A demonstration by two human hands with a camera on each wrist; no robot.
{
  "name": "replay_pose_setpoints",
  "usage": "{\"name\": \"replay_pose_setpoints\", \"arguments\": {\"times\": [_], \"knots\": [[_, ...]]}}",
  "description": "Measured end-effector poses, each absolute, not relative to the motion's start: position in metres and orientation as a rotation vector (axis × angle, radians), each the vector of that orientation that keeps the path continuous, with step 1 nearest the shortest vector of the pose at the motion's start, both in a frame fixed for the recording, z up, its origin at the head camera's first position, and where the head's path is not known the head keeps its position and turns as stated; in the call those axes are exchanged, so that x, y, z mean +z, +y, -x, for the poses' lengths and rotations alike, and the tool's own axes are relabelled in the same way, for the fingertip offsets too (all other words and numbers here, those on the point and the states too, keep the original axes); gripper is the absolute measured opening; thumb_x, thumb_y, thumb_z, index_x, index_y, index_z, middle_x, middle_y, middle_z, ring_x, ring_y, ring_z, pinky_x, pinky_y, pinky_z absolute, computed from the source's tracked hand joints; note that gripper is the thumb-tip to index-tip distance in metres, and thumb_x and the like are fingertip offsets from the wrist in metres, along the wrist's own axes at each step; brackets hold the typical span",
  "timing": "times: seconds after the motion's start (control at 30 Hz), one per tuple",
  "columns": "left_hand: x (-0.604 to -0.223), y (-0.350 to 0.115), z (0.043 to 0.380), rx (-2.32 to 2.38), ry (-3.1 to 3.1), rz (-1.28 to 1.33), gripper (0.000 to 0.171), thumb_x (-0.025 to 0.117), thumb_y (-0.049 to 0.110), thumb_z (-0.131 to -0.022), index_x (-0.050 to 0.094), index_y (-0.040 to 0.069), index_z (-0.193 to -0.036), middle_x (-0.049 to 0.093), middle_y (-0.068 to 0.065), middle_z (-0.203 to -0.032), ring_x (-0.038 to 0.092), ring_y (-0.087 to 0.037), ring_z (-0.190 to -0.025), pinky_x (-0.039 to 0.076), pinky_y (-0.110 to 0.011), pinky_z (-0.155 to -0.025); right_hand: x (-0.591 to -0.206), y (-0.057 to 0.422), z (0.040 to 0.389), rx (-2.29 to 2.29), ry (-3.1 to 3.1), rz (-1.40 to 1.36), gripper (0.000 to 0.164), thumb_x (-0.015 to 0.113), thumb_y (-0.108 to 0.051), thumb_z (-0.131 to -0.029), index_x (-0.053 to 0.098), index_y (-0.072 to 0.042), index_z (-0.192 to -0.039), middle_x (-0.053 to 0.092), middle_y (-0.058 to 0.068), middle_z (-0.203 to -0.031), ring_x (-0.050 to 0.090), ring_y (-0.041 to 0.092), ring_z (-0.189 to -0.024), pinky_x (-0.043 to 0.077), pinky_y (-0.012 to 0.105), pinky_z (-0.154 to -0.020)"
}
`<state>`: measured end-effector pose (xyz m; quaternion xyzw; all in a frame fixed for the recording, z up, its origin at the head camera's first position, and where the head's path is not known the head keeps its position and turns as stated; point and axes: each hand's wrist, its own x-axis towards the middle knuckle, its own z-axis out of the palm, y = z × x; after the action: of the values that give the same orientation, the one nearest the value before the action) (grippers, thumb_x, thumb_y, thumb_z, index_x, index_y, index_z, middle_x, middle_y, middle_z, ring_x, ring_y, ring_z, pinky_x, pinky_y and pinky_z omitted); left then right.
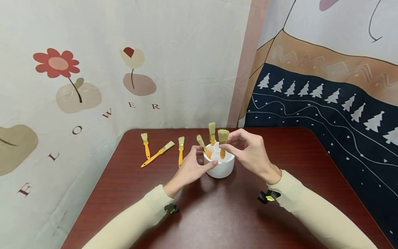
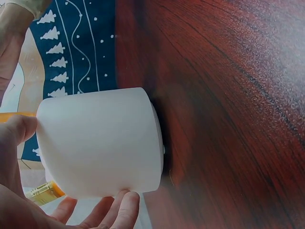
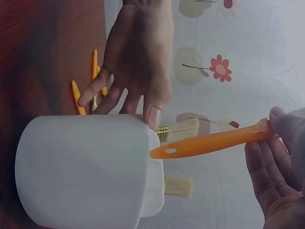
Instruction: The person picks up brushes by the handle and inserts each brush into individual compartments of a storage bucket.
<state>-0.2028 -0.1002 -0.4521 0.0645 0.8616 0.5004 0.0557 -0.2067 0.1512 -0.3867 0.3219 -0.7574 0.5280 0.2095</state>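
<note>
A round white brush holder point(image 1: 220, 171) with several compartments stands on the table. My left hand point(image 1: 191, 166) grips its left side, the thumb at the rim and the fingers along the wall. My right hand point(image 1: 250, 152) pinches a paintbrush point(image 3: 209, 144) near its metal band, bristles up. The orange handle points down over the holder's front compartment; in the right wrist view its holed end is by the rim. Two more paintbrushes stand bristles up in the holder, one at the back point(image 1: 212, 129) and another leaning left point(image 1: 201, 141).
To the left on the dark red table point(image 1: 199, 214) lie three paintbrushes: one at the far left point(image 1: 147, 148), one slanted point(image 1: 158, 154) and one beside my left hand point(image 1: 181, 150). A printed cloth point(image 1: 192, 69) hangs behind the table's back edge.
</note>
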Motion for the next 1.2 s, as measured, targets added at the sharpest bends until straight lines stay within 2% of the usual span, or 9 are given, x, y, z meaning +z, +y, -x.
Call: {"name": "replay_pose_setpoints", "arguments": {"times": [0.3,0.57,0.77,0.87,1.03,1.2], "knots": [[-0.453,-0.101,0.204,1.525,2.610,-0.203,0.085,0.092,0.057,-0.097,0.053,0.013,-0.158,0.071,-0.013,-0.157,0.080,-0.028,-0.133,0.063,-0.055,-0.113,-0.392,0.146,0.210,1.467,-2.111,-0.896,0.033,0.099,0.007,-0.087,0.082,-0.006,-0.113,0.087,0.008,-0.106,0.085,0.014,-0.085,0.070,0.025,-0.081],[-0.453,-0.101,0.203,1.527,2.608,-0.212,0.085,0.092,0.058,-0.097,0.053,0.013,-0.158,0.071,-0.014,-0.157,0.079,-0.029,-0.132,0.064,-0.055,-0.111,-0.401,0.145,0.213,1.431,-2.121,-0.905,0.034,0.098,0.009,-0.086,0.083,-0.005,-0.113,0.087,0.009,-0.107,0.084,0.014,-0.085,0.069,0.021,-0.079],[-0.453,-0.101,0.204,1.511,2.622,-0.204,0.085,0.091,0.060,-0.096,0.053,0.014,-0.157,0.071,-0.013,-0.157,0.079,-0.027,-0.131,0.064,-0.054,-0.110,-0.408,0.144,0.215,1.409,-2.122,-0.935,0.032,0.097,0.009,-0.089,0.082,-0.004,-0.114,0.088,0.011,-0.108,0.086,0.019,-0.087,0.070,0.026,-0.080],[-0.453,-0.101,0.204,1.505,2.627,-0.200,0.086,0.091,0.061,-0.096,0.053,0.014,-0.158,0.071,-0.012,-0.157,0.080,-0.026,-0.131,0.064,-0.053,-0.110,-0.410,0.143,0.216,1.393,-2.135,-0.943,0.032,0.096,0.008,-0.089,0.082,-0.004,-0.115,0.088,0.011,-0.108,0.087,0.023,-0.091,0.070,0.024,-0.082],[-0.454,-0.101,0.204,1.501,2.629,-0.198,0.086,0.090,0.061,-0.096,0.054,0.014,-0.158,0.071,-0.012,-0.157,0.079,-0.026,-0.131,0.064,-0.052,-0.109,-0.414,0.142,0.216,1.387,-2.178,-0.943,0.033,0.095,0.011,-0.090,0.082,-0.004,-0.117,0.089,0.010,-0.109,0.089,0.030,-0.094,0.072,0.030,-0.082],[-0.454,-0.102,0.203,1.506,2.627,-0.202,0.085,0.091,0.060,-0.095,0.054,0.014,-0.157,0.071,-0.012,-0.158,0.079,-0.026,-0.131,0.065,-0.051,-0.107,-0.421,0.142,0.218,1.350,-2.207,-0.962,0.034,0.094,0.011,-0.091,0.082,-0.006,-0.118,0.089,0.010,-0.111,0.090,0.028,-0.097,0.073,0.033,-0.083]]}}
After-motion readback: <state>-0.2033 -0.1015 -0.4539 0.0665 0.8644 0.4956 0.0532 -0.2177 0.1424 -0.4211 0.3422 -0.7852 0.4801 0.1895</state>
